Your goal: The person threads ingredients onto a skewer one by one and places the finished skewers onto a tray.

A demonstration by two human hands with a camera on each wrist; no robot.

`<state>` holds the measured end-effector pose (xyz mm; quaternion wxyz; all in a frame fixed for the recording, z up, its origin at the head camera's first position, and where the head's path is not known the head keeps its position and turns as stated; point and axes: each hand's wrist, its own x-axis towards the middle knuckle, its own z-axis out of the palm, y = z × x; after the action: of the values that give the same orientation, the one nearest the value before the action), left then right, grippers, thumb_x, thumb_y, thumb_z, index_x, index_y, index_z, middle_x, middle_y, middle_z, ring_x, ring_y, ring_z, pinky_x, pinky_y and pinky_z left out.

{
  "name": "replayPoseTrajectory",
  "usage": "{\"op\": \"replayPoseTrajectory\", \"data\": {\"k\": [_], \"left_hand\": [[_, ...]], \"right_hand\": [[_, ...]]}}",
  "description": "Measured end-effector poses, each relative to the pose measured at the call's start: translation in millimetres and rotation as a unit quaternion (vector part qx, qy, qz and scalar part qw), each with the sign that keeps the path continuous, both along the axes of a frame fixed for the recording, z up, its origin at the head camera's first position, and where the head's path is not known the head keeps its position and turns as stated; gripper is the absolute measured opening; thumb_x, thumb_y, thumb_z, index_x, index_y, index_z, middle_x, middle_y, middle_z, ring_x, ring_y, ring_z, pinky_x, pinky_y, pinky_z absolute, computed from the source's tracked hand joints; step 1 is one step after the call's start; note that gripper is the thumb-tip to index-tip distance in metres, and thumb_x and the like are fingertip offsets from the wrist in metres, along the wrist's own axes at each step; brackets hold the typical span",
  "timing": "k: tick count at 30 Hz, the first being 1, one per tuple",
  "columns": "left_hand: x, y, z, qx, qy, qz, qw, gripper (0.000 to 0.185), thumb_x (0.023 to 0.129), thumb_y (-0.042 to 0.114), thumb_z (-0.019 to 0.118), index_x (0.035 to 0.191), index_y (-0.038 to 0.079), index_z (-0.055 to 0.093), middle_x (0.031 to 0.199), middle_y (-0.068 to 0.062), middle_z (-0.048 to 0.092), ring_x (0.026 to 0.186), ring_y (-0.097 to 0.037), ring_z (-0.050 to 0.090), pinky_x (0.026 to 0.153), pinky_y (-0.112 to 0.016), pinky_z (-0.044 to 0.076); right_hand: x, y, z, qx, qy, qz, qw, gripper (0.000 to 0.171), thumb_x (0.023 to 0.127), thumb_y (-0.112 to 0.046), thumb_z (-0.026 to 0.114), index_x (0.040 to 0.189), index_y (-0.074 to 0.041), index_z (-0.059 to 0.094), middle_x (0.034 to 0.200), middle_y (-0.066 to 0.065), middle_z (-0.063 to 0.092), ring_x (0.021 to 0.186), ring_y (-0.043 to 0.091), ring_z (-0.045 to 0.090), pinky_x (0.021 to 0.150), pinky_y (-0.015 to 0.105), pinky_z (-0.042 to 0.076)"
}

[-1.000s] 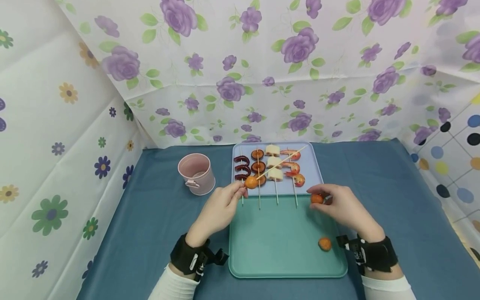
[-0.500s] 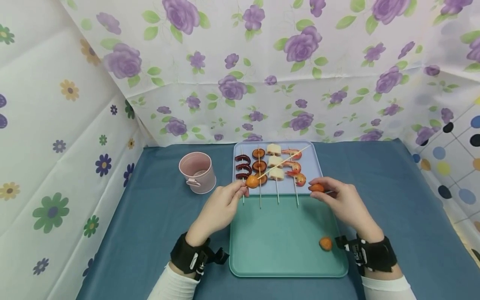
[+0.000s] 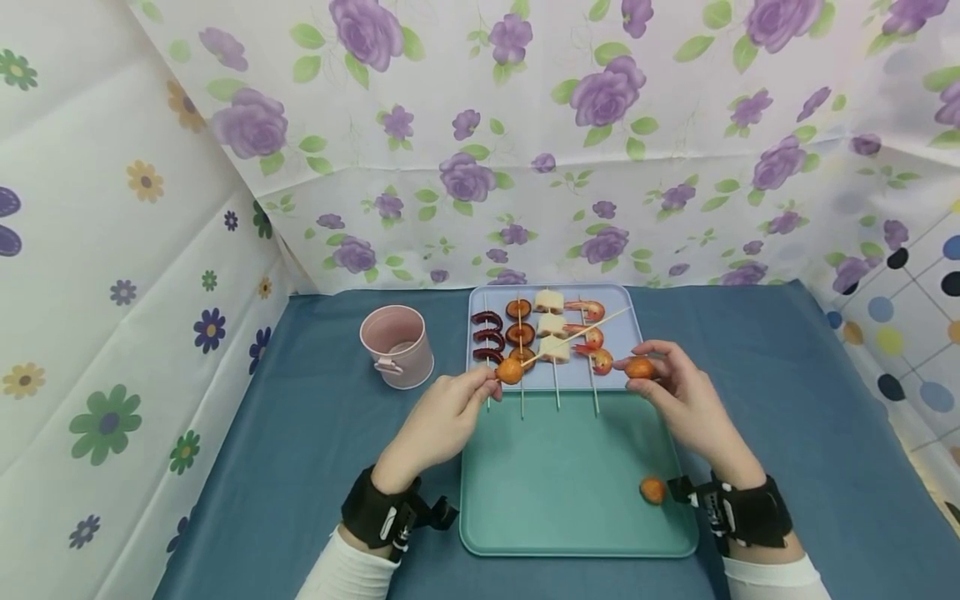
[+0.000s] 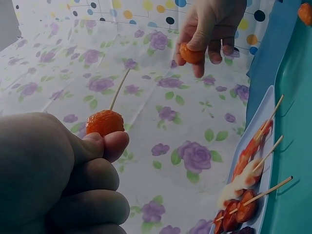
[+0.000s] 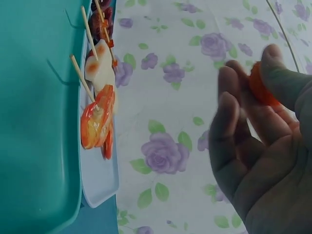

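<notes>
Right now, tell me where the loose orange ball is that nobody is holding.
In the head view, the loose orange ball lies on the teal tray, near its right edge, just left of the right wrist strap.

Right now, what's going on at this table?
A person is working on a skewer. The left hand pinches a bamboo skewer with one orange ball threaded on it. The right hand pinches a second orange ball near the skewer's tip, not yet on it. A third ball lies on the green tray. Four finished skewers rest on the light blue tray, beside a pink cup.
</notes>
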<state>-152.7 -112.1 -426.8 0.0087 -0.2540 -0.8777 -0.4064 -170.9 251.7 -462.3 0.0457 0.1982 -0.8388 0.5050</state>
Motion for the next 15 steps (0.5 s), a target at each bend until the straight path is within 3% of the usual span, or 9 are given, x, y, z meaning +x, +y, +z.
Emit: {"op": "replayPoseTrajectory", "data": {"k": [8,15], "left_hand": [[0.5,-2.5,-0.5,-0.014,-0.008,-0.001,0.9999,0.02,0.114,0.013,0.052,0.102,0.016,0.068,0.088,0.004,0.067,0.059,-0.008,0.038,0.058,-0.028,0.032],[0.0,-2.4,-0.9,-0.016,0.001,-0.011,0.9998,0.02,0.114,0.012,0.052,0.104,0.015,0.069,0.104,-0.002,0.076,0.068,-0.011,0.052,0.062,-0.03,0.038]], "right_hand": [[0.8,-2.9,2.1,-0.067,0.012,-0.001,0.998,0.025,0.113,-0.003,0.051,0.139,-0.002,0.048,0.141,0.01,0.069,0.098,0.016,0.072,0.081,0.022,0.055],[2.7,-2.8,5.0,-0.086,0.02,-0.037,0.995,0.025,0.114,-0.006,0.047,0.137,0.002,0.041,0.133,-0.002,0.074,0.089,0.022,0.072,0.074,0.027,0.053]]}}
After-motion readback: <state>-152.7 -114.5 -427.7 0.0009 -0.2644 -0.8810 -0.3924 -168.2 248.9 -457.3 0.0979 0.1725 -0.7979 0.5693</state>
